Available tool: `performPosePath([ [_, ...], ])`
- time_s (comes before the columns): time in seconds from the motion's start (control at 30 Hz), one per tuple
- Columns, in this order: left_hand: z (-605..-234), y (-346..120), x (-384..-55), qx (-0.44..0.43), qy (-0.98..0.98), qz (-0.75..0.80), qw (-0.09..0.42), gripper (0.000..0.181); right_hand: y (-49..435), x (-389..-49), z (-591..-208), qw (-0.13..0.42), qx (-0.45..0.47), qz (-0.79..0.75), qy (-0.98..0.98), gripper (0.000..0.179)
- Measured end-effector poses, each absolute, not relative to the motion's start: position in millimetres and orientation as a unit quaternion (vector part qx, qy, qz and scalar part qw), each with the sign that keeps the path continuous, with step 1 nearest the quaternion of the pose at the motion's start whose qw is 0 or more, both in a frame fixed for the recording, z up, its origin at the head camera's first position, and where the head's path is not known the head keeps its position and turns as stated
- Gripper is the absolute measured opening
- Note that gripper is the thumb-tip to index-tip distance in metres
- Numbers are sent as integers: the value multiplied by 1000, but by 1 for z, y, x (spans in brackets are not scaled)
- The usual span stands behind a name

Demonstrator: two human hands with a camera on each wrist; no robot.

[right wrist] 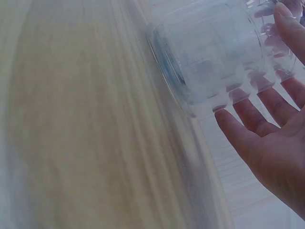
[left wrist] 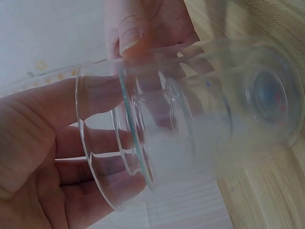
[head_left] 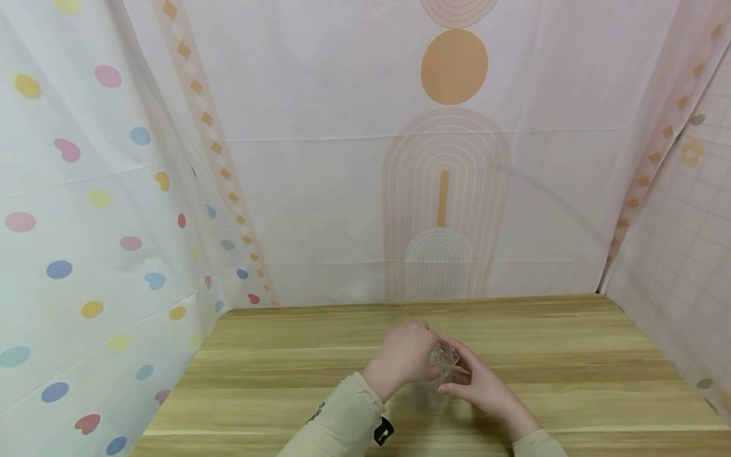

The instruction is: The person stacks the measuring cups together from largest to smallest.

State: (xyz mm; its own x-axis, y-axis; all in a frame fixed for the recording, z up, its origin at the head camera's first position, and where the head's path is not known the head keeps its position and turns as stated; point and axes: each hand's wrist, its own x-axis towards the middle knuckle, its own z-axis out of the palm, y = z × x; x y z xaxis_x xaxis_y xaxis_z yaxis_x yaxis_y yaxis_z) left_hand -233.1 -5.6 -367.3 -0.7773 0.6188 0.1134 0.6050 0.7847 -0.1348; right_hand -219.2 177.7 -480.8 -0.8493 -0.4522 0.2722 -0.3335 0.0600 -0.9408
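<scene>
A clear glass jar (head_left: pixel 428 398) stands on the wooden table, its lower body looking cloudy white in the left wrist view. More than one clear rim (left wrist: pixel 79 107) shows at its top, like a clear cup nested in the mouth; the exact kind cannot be told. My left hand (head_left: pixel 404 353) comes over the top and grips this upper clear piece between thumb and fingers, partly seen through it. From the right, my right hand (head_left: pixel 485 388) holds the jar's upper side, thumb near, fingers (right wrist: pixel 250 117) beyond. Glass and hands hide part of the contact.
The wood-grain table (head_left: pixel 274 362) spreads out on both sides of the hands. Behind it hangs a pale patterned cloth (head_left: pixel 320 209), with a dotted cloth (head_left: pixel 103 279) at the left. A black band piece (head_left: pixel 383 431) sits at the left wrist.
</scene>
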Motion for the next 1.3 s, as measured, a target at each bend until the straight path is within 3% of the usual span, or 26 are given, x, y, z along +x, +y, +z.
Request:
performPosePath([
  [1.3, -367, -7, -234, -333, -940, 47, 52, 36, 176, -219, -480, 51, -282, -645, 708, 78],
])
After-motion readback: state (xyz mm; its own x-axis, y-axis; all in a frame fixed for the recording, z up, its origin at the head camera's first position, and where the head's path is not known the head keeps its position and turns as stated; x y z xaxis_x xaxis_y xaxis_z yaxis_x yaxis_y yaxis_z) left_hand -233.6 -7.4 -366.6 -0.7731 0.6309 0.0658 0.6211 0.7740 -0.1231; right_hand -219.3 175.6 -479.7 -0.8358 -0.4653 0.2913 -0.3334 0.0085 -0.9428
